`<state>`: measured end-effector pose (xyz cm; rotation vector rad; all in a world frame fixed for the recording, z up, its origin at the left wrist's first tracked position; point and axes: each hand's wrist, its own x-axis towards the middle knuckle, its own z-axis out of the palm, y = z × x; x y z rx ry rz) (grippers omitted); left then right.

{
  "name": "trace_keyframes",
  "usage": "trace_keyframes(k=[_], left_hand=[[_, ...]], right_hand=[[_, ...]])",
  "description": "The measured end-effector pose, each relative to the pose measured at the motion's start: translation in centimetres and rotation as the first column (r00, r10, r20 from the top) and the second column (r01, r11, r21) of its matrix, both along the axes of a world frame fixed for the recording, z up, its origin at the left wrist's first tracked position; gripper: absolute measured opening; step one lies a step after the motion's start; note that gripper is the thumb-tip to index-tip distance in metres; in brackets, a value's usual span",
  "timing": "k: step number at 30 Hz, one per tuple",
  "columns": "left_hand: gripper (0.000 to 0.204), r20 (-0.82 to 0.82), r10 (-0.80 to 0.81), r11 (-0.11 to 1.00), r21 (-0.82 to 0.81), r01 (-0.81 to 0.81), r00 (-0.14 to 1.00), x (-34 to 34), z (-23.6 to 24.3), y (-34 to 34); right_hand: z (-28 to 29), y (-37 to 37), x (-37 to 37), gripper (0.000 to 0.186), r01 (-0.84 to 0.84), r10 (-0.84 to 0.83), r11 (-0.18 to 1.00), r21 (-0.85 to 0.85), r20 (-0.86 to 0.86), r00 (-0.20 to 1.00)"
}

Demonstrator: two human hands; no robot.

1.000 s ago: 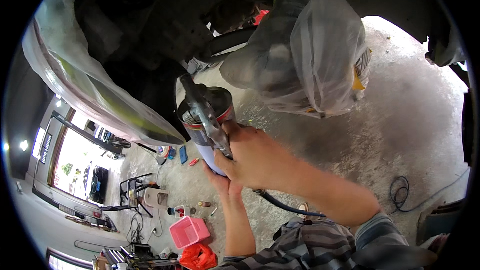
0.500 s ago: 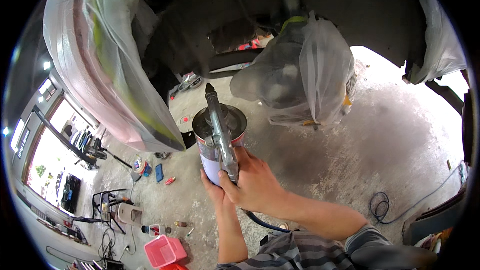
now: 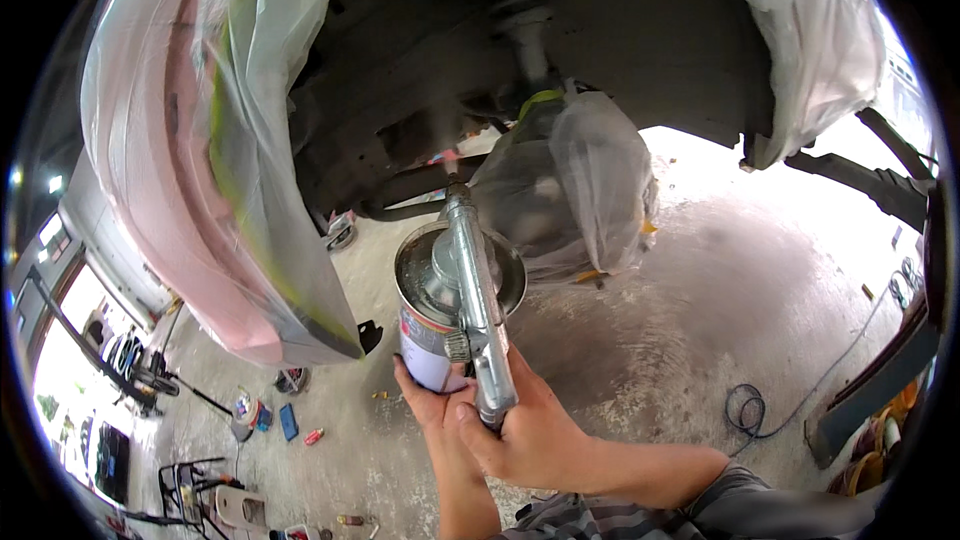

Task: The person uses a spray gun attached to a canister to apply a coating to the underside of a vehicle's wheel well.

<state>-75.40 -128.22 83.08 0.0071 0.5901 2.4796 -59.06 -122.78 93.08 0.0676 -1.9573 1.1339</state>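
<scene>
A metal spray gun [image 3: 478, 305] is in my right hand [image 3: 540, 425], whose fingers wrap round its handle. Fixed beneath the gun is a round paint can [image 3: 427, 355] with a pale label. My left hand [image 3: 436, 408] holds this can low on its side, close to my right wrist. The nozzle points away from me, into the dark wheel arch [image 3: 665, 45] of a raised car, and a faint pale streak shows just beyond it. Right of the nozzle hangs the wheel hub [image 3: 600, 175], wrapped in clear plastic.
Plastic film covers the pinkish body panel [image 3: 165, 140] on the left and the panel edge [image 3: 815, 50] at right. A blue hose [image 3: 750, 415] lies coiled on the concrete floor. A blue box-like item [image 3: 289, 422] and a white stool [image 3: 240, 508] are at lower left.
The view has shifted, so more of the wheel arch shows. The gun and can now appear slightly further right and lower in view. Both hands keep their hold.
</scene>
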Motion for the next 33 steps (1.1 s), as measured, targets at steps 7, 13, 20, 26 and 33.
trace_keyframes(k=[7, 13, 20, 26, 33], left_hand=[[0.067, -0.212, -0.013, 0.999, 0.035, 0.021, 0.977, -1.1, 1.3, 0.0], [0.064, -0.256, -0.104, 0.988, 0.088, 0.131, 0.961, 0.2, 6.1, 0.6], [0.062, -0.363, 0.029, 1.000, 0.003, -0.030, 0.931, 0.9, 9.4, 3.3], [0.057, -0.464, 0.001, 0.988, 0.137, 0.070, 0.886, 1.6, 11.8, 5.7], [0.056, -0.441, 0.009, 0.997, 0.073, 0.026, 0.897, -0.5, 14.1, 5.5]], right_hand=[[0.4, 2.3, 0.2, 0.036, 0.062, -0.035, 0.945, -0.322, 0.092, 0.995], [2.6, 2.4, 1.6, 0.032, 0.072, -0.113, 0.978, -0.193, -0.214, 0.970], [5.6, 5.5, 3.2, 0.032, 0.097, -0.138, 0.964, -0.250, -0.153, 0.979], [8.1, 7.0, 2.4, 0.029, 0.166, -0.182, 0.983, -0.076, -0.312, 0.933], [10.7, 8.1, 1.0, 0.034, 0.094, -0.149, 0.974, -0.208, -0.264, 0.953]])
